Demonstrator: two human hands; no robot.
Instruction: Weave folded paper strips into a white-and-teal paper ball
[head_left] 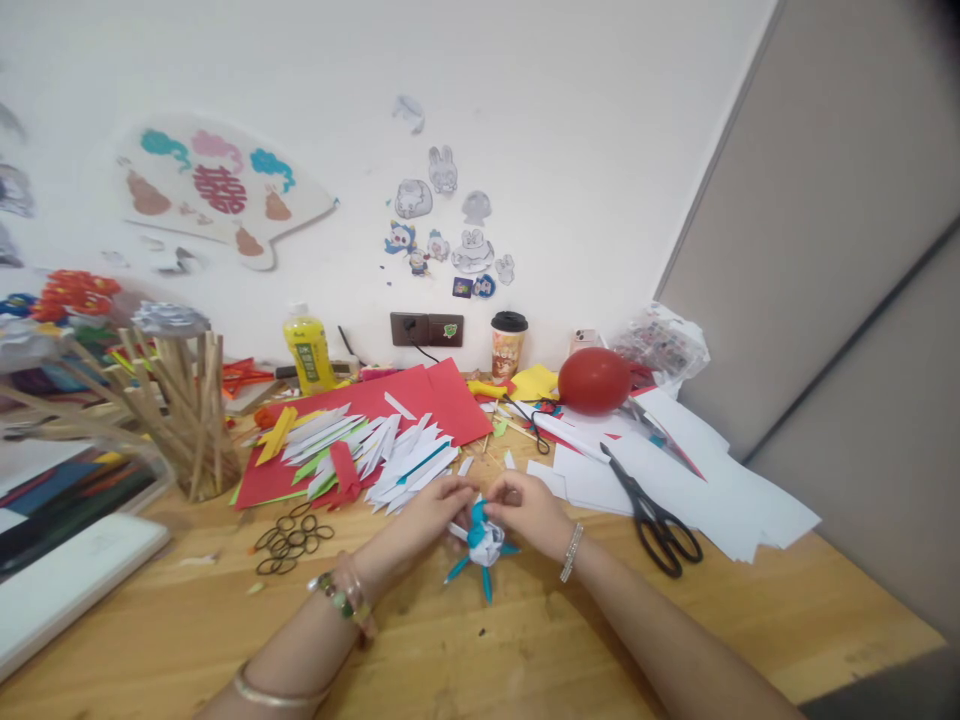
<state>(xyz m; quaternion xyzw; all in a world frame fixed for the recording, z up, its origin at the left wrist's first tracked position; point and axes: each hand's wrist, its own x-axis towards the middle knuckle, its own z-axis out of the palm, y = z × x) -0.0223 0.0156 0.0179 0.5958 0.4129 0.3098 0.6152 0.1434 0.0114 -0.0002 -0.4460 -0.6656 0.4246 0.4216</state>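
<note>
- a small paper piece (484, 545), white and teal with pointed teal spikes sticking out below, sits low over the wooden surface (480, 650) near its middle, between both hands.
- the left hand (427, 510) grips the piece from its left side, fingers closed on the white folds; beaded bracelets sit at that wrist and a bangle further up the arm.
- the right hand (529, 508) pinches the top of the same piece from the right, fingers closed on it, a silver bracelet at the wrist.
- just beyond the hands lies a heap of pointed paper strips (375, 450) (mostly white, some green, yellow and red) on a red sheet (442, 395).
- black rubber bands (291, 540) lie scattered left of the hands.
- black scissors (656, 520) rest to the right, partly on white paper sheets (720, 470).
- a red balloon (594, 380) lies further back, near a lidded paper cup (508, 345) and a yellow bottle (307, 350) by the wall.
- a holder of wooden sticks (191, 410) stands at the left.
- stickers (450, 230) and a fan-shaped cutout (217, 190) are on the white wall.
</note>
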